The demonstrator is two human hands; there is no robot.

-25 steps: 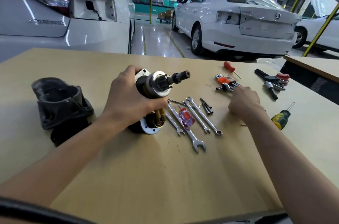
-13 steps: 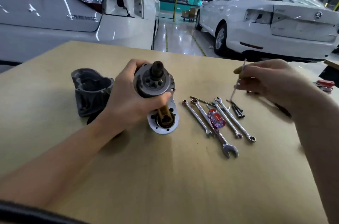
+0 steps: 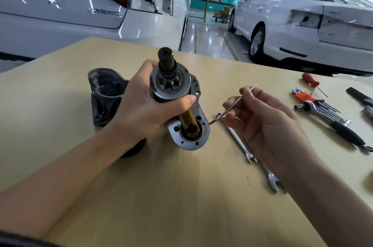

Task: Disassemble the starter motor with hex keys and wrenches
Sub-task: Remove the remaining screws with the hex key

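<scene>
My left hand (image 3: 145, 109) grips the starter motor (image 3: 173, 89) around its silver pinion housing, dark shaft end pointing up. The motor's flat mounting plate (image 3: 199, 137) with a brass-coloured lever faces me and rests near the table. My right hand (image 3: 260, 113) pinches a thin metal pick tool (image 3: 236, 103), its tip just right of the plate's edge. The removed dark nose housing (image 3: 105, 97) stands on the table behind my left hand.
Combination wrenches (image 3: 252, 155) lie under my right wrist. A ratchet and hex key set (image 3: 323, 113), an orange-handled tool (image 3: 302, 97) and a red screwdriver (image 3: 309, 80) lie at the right. The wooden table (image 3: 161, 196) ends toward two white cars (image 3: 312, 24).
My right hand picked the thin tool off the table and brought it down beside the motor's plate. My left hand tilted the motor so its shaft points up.
</scene>
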